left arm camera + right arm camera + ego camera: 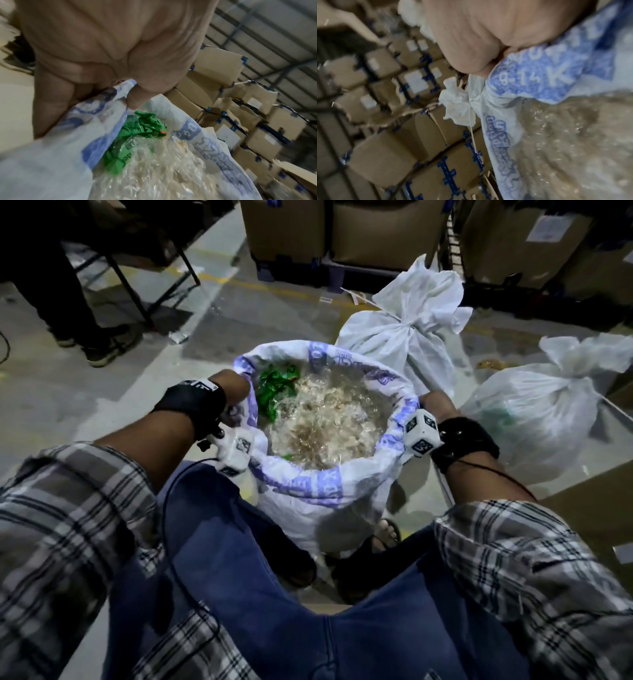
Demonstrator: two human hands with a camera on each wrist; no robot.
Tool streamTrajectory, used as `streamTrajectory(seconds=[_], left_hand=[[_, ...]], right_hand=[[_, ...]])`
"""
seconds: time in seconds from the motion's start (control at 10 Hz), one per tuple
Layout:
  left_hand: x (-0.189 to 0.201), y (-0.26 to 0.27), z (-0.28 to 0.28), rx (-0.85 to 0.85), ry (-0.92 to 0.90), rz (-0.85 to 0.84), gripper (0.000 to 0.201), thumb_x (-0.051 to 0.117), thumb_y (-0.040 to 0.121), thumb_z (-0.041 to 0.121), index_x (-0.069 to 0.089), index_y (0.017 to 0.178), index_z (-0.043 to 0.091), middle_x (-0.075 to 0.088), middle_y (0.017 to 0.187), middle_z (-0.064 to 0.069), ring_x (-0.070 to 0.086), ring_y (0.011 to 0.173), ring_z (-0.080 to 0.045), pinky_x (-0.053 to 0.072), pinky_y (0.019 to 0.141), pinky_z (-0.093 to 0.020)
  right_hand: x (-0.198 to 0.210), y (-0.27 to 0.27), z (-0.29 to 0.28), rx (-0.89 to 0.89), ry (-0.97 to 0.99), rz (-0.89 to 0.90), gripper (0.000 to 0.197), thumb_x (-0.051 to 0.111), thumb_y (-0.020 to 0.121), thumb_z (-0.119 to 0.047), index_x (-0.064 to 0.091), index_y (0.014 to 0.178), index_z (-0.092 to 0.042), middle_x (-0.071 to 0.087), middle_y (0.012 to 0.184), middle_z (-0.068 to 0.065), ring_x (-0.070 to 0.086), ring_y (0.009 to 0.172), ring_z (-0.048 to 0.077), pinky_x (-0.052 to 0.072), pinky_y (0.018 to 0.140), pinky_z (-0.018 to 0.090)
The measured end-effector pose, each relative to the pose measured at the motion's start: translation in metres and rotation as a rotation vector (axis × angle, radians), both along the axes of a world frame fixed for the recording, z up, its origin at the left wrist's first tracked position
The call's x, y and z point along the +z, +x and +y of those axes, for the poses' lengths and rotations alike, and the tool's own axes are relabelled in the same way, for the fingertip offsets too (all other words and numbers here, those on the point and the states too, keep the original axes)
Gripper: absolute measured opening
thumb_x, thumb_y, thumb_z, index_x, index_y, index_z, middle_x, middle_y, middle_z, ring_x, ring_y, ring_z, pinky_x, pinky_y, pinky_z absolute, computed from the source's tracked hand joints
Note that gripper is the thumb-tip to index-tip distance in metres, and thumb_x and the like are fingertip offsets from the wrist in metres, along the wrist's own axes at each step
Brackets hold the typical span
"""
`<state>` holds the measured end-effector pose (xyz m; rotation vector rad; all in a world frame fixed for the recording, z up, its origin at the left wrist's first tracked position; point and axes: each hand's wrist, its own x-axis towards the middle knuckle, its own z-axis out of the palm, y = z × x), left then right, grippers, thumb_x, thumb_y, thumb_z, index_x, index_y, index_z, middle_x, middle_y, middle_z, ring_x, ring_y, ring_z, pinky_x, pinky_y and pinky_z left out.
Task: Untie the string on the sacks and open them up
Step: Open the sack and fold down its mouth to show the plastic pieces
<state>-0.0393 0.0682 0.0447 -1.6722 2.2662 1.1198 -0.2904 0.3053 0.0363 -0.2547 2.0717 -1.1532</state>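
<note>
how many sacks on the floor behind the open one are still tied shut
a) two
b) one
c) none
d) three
a) two: beyond the open sack that both hands hold by its rim, a white tied sack and a second tied sack to its right each have a knotted, bunched neck.

**Room and obstacles around the open sack**

We see the open sack (318, 484) between our knees, its mouth wide and filled nearly to the rim with clear crumpled plastic (325, 419); a green wrapper (274, 392) sits at ten o'clock inside. Our left hand (229, 388) and right hand (435, 405) occupy the rim at nine and three. A tied sack (404, 337) stands close at one o'clock, another tied sack (541, 412) at three. Bare floor (85, 392) lies open at nine to eleven; cartons (376, 231) wall off twelve.
</note>
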Motion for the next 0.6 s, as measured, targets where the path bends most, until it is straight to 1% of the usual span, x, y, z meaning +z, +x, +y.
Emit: streamTrajectory(seconds=[0.1,0.2,0.3,0.4,0.5,0.6], left_hand=[[-0.003,0.011,-0.025,0.218,0.115,0.218,0.017,0.047,0.101,0.009,0.052,0.085,0.013,0.071,0.064,0.002,0.065,0.068,-0.018,0.057,0.073,-0.032],[-0.002,0.02,-0.026,0.361,0.246,0.378,0.024,0.046,0.1,0.007,0.049,0.077,0.013,0.059,0.041,0.007,0.061,0.041,-0.008,0.054,0.051,-0.02],[-0.005,0.02,-0.021,0.398,0.262,0.455,0.026,0.046,0.099,0.006,0.048,0.074,0.014,0.06,0.061,-0.001,0.057,0.059,-0.018,0.054,0.079,-0.036],[-0.004,0.013,-0.009,0.479,0.373,0.518,0.034,0.048,0.097,0.02,0.043,0.064,0.014,0.043,0.049,-0.006,0.035,0.033,-0.015,0.031,0.051,-0.025],[0.009,0.011,-0.006,0.422,0.414,0.421,0.029,0.056,0.091,0.038,0.046,0.072,0.018,0.042,0.054,-0.001,0.035,0.041,-0.014,0.029,0.05,-0.021],[0.013,0.015,-0.001,0.288,0.371,0.184,0.038,0.068,0.079,0.055,0.048,0.079,0.022,0.054,0.078,-0.005,0.055,0.066,-0.021,0.04,0.064,-0.027]], right_hand=[[-0.006,-0.014,-0.005,-0.207,-0.177,-0.233,0.04,0.023,0.106,0.002,0.053,0.081,-0.007,0.055,0.077,-0.004,0.052,0.066,0.014,0.047,0.077,0.033],[-0.003,-0.011,-0.001,-0.204,-0.255,-0.384,0.038,0.021,0.103,-0.001,0.05,0.079,-0.001,0.061,0.051,0.009,0.059,0.059,0.022,0.052,0.059,0.031],[-0.007,-0.007,-0.002,-0.215,-0.271,-0.447,0.028,0.029,0.093,-0.004,0.056,0.087,0.001,0.056,0.072,0.015,0.055,0.068,0.026,0.053,0.066,0.033],[-0.016,-0.003,-0.008,-0.186,-0.187,-0.27,0.02,0.04,0.097,-0.011,0.059,0.09,-0.009,0.057,0.086,0.013,0.057,0.074,0.025,0.053,0.088,0.043],[-0.026,0.004,-0.011,-0.077,0.135,0.141,0.029,0.055,0.093,-0.034,0.054,0.114,-0.013,0.06,0.125,0.016,0.06,0.099,0.027,0.046,0.096,0.04],[-0.037,0.011,-0.012,0.055,0.342,0.442,0.057,0.055,0.095,-0.028,0.037,0.142,0.0,0.043,0.147,0.024,0.046,0.134,0.037,0.037,0.108,0.037]])
